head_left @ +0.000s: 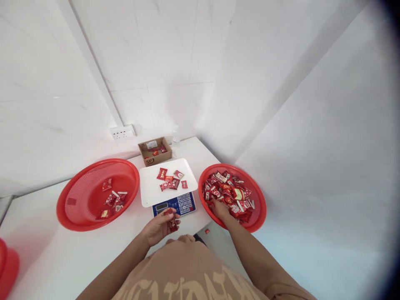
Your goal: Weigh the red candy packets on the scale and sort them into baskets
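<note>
My left hand (160, 227) is closed on a dark red candy packet (171, 223), held just in front of the scale's blue keypad (179, 204). My right hand (220, 209) reaches into the right red basket (259, 200), fingers down among the many red candy packets (229, 191); what it grips is hidden. The scale's white pan (150, 191) carries several candy packets (171, 180). The left red basket (81, 196) holds several packets (112, 200).
A small open cardboard box (155, 151) with a few packets stands behind the scale near the wall. A wall socket (122, 132) sits above the table. One loose red packet (206, 231) lies at the table's front edge. Another red container (8, 266) shows at far left.
</note>
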Demonstrator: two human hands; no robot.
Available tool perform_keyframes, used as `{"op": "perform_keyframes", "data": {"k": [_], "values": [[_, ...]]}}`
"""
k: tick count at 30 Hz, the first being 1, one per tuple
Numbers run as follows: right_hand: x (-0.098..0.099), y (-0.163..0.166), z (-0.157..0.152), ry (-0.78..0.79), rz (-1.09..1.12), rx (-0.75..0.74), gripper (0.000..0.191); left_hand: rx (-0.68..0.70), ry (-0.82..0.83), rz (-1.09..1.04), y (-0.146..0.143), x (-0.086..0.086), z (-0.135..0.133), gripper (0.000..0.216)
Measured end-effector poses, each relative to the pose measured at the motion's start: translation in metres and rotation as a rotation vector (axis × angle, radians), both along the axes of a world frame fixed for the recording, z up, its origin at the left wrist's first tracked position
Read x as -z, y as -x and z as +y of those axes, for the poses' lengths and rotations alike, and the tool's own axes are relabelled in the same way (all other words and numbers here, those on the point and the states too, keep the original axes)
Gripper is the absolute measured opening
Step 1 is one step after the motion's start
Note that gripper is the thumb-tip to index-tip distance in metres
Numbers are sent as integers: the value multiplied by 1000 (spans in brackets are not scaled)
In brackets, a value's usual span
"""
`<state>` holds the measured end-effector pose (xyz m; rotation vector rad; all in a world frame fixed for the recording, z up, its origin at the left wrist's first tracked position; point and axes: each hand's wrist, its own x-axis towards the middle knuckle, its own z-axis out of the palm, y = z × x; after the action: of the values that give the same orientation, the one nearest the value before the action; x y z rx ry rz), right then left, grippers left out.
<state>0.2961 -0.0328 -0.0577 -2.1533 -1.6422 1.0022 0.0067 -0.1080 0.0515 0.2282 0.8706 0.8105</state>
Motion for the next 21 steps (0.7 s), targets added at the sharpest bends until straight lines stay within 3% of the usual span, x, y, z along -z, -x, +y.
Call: {"op": "perform_keyframes", "data": {"k": [5,10,13,16,21], "values": [[-14,-8,3,-99,12,164,33,-57,44,-9,7,3,3,12],[-42,4,18,-268,156,316,42,-105,110,23,10,8,6,9],[-63,33,30,-311,338,256,42,-104,123,31,8,8,5,9],[-81,69,44,-207,536,140,41,-99,123,38,6,6,5,10],[-91,97,51,-115,656,136,42,-107,109,35,6,5,6,11]]}}
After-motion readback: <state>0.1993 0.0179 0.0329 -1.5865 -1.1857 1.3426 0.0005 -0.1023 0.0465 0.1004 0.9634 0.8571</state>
